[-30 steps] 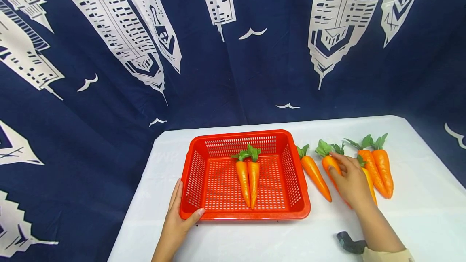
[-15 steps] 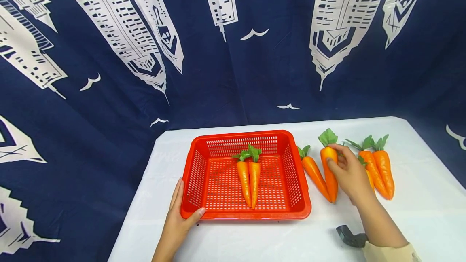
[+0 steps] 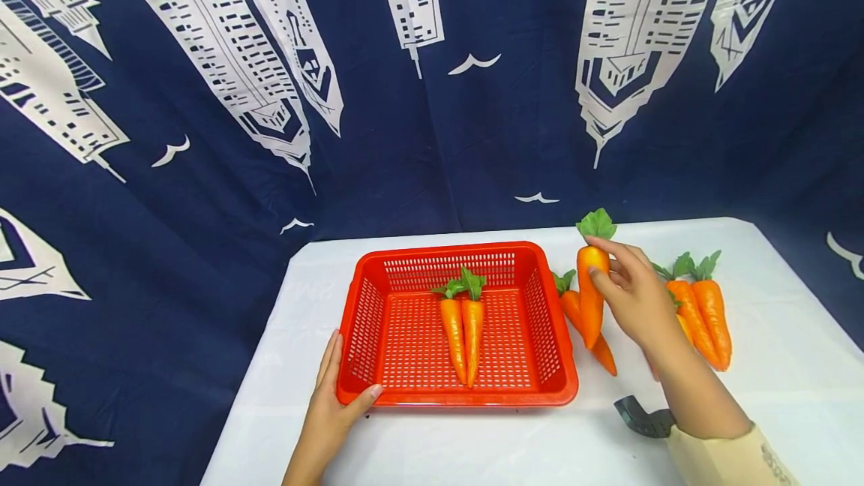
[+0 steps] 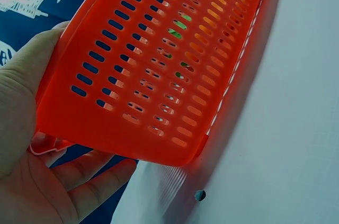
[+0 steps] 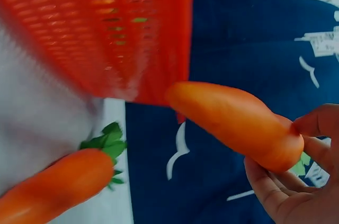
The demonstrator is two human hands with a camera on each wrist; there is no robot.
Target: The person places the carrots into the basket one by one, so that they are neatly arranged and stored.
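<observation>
My right hand (image 3: 637, 291) pinches an orange carrot (image 3: 591, 298) near its leafy top, between thumb and fingers. The carrot hangs tip down above the table, beside the right wall of a red plastic basket (image 3: 472, 399). In the right wrist view the held carrot (image 5: 233, 121) points toward the basket wall (image 5: 122, 38). My left hand (image 3: 329, 411) grips the basket's near left corner, thumb on the front rim and fingers along the left side. Two carrots (image 3: 472, 343) lie side by side in the basket, leaves away from me.
Another carrot (image 3: 605, 357) lies right of the basket, partly behind the held one. Further right are two more carrots (image 3: 712, 325) and a yellowish one (image 3: 685, 327), partly hidden by my right hand. The white table (image 3: 432, 441) ends at a dark blue patterned cloth (image 3: 432, 133).
My right hand has lifted the carrot off the table and carried it left toward the basket, crossing in front of the carrot lying there. My left hand stays at the basket's corner.
</observation>
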